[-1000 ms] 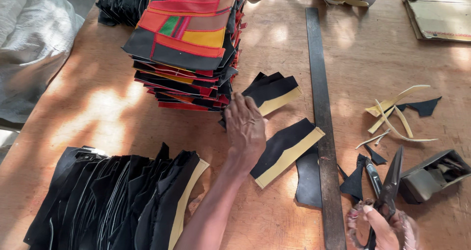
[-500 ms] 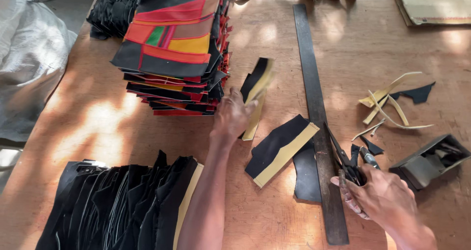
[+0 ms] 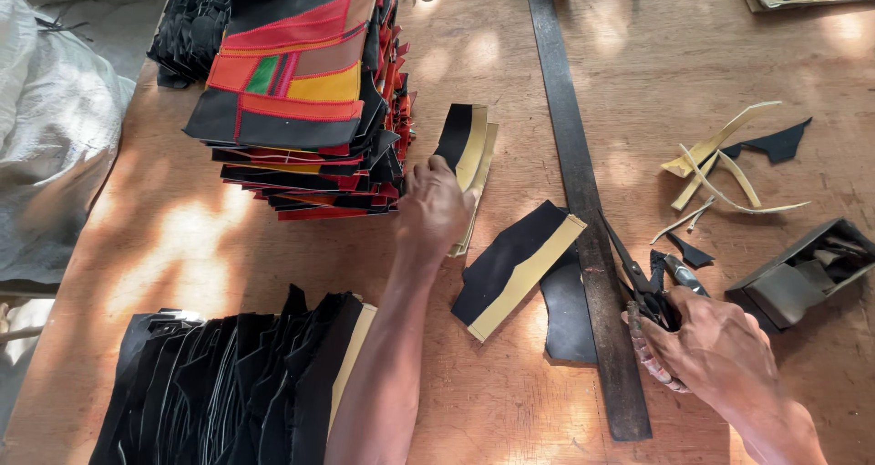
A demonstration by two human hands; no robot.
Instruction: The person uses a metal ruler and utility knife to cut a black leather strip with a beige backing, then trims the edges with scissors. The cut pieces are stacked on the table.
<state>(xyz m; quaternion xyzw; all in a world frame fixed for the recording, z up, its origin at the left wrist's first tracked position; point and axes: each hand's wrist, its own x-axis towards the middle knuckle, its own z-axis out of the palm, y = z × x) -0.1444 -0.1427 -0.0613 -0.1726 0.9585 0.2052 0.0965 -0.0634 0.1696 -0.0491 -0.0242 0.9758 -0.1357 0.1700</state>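
While the left hand (image 3: 436, 208) pinches a black-and-tan strip (image 3: 467, 146) up off the worktop (image 3: 164, 237), fingers closed on its lower end, the right hand (image 3: 720, 356) is wrapped shut round the handles of the scissors (image 3: 638, 278), blades pointing to 11 o'clock and lying against the long steel ruler (image 3: 583, 201)

- Strip: raised, just at 3 o'clock of the tall stack (image 3: 301, 109) of red, yellow and black panels. Judged risk: the wrist or the strip's free end brushes the stack's ragged right edge and tips loose panels
- A second strip (image 3: 515, 269) lies flat at 6 o'clock of the lifted one, one corner touching the ruler, with a black piece (image 3: 565, 310) partly under it. Reaching over could drag both askew
- Scissor tips sit close to that flat strip. If the left forearm swings back across, a nick looks possible
- Offcuts (image 3: 720, 169) lie scattered at 2 o'clock of the right hand, a dark box (image 3: 802, 273) at 3 o'clock; a careless elbow could sweep them off
- Fanned black pieces (image 3: 228, 392) at 7 o'clock lie under the left forearm and could get rumpled
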